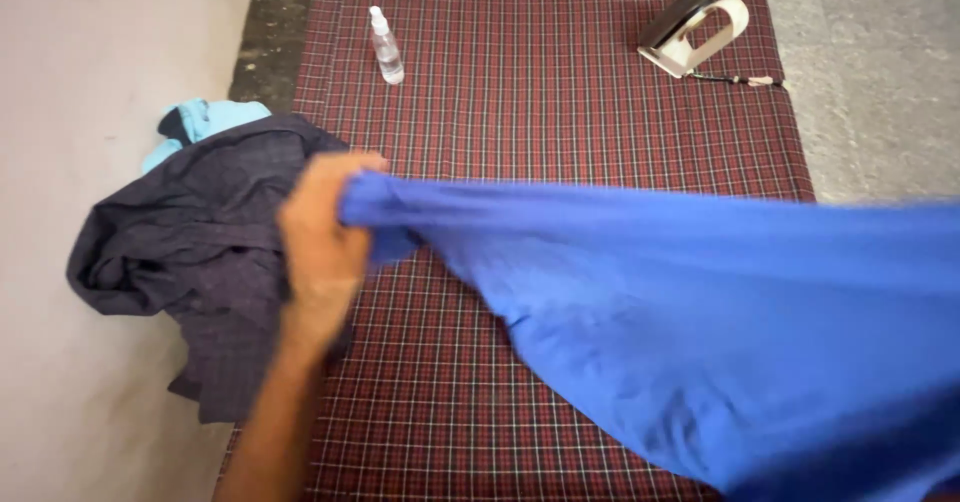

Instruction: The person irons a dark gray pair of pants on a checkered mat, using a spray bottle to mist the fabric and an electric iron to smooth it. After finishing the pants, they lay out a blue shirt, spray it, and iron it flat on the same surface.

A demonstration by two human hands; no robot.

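The left hand is closing its grip tightly on a bunched edge of a bright blue, soft cloth garment, fingers curled fully round the fabric with no gap showing. From that pinch the garment is stretching away to the right, its long axis running left to right across the scene and sagging toward the near right corner, where it is blurring and leaving the view. The right hand is lying outside the picture, so its grip cannot be judged; the left hand is the only one seen at the cloth.

The blue garment is hanging above a dark red checked cloth that is covering the desk, well clear of its far end. Just left of the left hand, a crumpled dark grey checked shirt is lying half over the desk's left edge, with a light blue cloth peeking out behind it. At the far side a small clear spray bottle is standing upright, and a cream-coloured iron is resting on its heel at the far right.
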